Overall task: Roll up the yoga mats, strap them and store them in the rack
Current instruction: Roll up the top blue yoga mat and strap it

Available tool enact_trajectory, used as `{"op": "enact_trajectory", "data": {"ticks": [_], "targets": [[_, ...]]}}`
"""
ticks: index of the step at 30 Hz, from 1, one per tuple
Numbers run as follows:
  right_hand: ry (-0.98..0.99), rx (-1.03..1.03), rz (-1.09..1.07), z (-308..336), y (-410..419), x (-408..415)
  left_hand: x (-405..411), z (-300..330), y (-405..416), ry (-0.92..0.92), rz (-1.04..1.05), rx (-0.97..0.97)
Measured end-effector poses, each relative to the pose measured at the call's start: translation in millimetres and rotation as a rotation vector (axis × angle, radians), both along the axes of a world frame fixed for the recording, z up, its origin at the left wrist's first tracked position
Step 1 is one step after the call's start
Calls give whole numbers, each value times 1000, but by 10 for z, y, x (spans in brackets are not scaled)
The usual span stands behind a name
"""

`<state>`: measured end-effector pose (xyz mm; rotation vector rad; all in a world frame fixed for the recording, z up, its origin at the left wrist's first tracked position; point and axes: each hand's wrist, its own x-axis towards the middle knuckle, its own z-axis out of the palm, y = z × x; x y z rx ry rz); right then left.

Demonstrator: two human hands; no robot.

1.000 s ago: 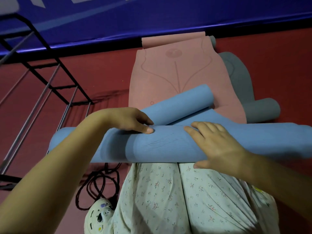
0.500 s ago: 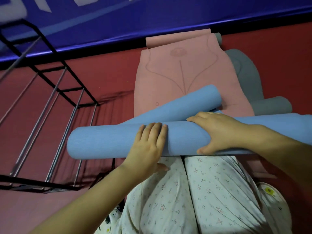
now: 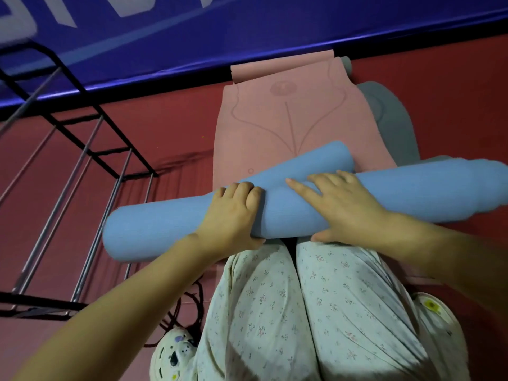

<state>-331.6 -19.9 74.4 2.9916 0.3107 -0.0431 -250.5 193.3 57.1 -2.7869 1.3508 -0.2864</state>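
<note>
A blue yoga mat, rolled into a long tube, lies across my lap from lower left to right. My left hand grips the roll near its middle, fingers curled over the top and thumb on the near side. Just to the right, my right hand wraps over the same roll with fingers spread and thumb beneath. Behind the roll a shorter blue rolled part slants up to the right. Beyond it a pink mat lies flat on the red floor, its far end curled.
A black metal rack with thin grey bars stands at the left. A grey mat shows beside and under the pink one. A black cable and a patterned shoe lie by my left knee. A blue wall panel runs along the back.
The blue roll has tightened and turned on my lap. My left hand came from the top of the roll to gripping its near side; my right hand stays wrapped over it.
</note>
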Motion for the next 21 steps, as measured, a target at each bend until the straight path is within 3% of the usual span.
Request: {"op": "enact_trajectory", "data": {"ticks": [7,11,17,21], "targets": [[73,73,45,548,-107,-239,-255,664,42,17,-64,58],[207,97,67,527,-8,-595,-636,659,191,120,-69,140],[52,162,213,356,141,-1048,-1120,666,482,225,-78,132],[152,192,214,182,209,-1293,-1387,501,555,336,-107,157]]}}
